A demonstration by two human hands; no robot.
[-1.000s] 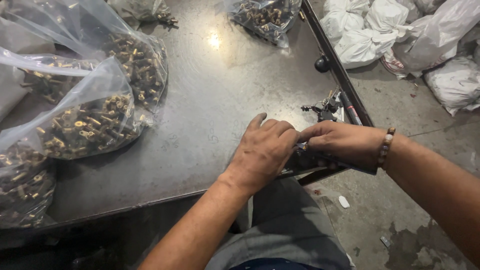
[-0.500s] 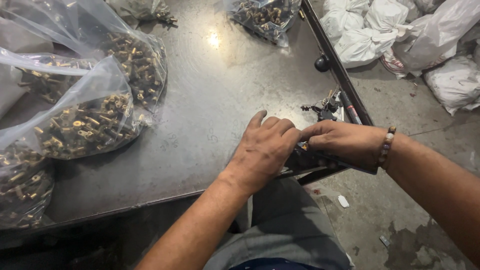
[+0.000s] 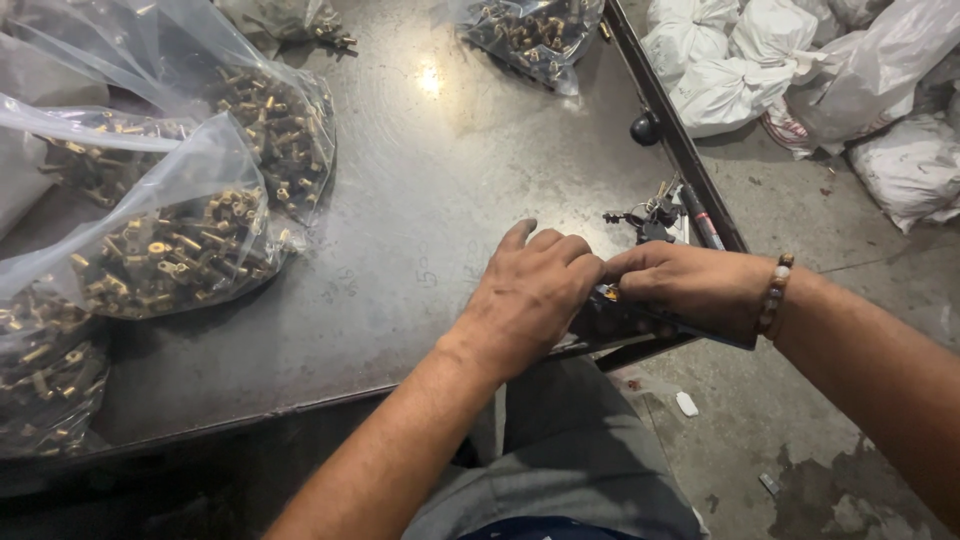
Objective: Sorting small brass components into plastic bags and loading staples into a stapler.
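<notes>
My left hand (image 3: 528, 297) and my right hand (image 3: 688, 287) meet at the near right corner of a dark metal table (image 3: 420, 200). Both pinch a small brass part (image 3: 609, 294) that shows between the fingertips. Under the hands lies a dark flat object (image 3: 610, 322), mostly hidden. A beaded bracelet (image 3: 773, 295) sits on my right wrist. A bunch of keys (image 3: 648, 216) and a dark marker pen (image 3: 703, 217) lie just beyond my right hand at the table's right edge.
Clear plastic bags of brass fittings (image 3: 190, 245) crowd the table's left side, with another such bag (image 3: 530, 35) at the far edge. A black knob (image 3: 645, 128) sticks out from the table's right rim. White tied sacks (image 3: 760, 60) lie on the concrete floor at right.
Both hands stay at the same corner; only the fingers have shifted slightly around the small brass part.
</notes>
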